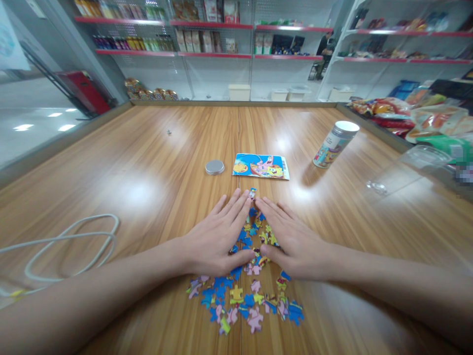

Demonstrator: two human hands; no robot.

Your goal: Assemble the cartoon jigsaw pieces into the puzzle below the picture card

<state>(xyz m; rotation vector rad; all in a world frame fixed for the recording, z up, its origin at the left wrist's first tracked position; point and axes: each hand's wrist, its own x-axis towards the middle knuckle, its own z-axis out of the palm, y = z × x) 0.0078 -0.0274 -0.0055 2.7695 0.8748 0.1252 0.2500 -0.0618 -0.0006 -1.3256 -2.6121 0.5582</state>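
Note:
My left hand (218, 239) and my right hand (291, 241) lie flat on the wooden table (148, 162), fingers stretched out, palms down on a heap of small jigsaw pieces (247, 301). The fingertips nearly meet at a single piece (252, 193) just beyond them. More blue, pink and yellow pieces spread out toward me below the wrists. A cartoon picture card (260, 166) lies a little farther away, with a round metal lid (215, 167) to its left and a tilted cylindrical tin (335, 144) to its right.
A white cable loop (70, 244) lies at the left. Snack bags (414, 116) pile at the table's right edge beside a clear plastic sheet (402, 170). Store shelves with goods (210, 34) stand behind, and a person (324, 49) sits far back.

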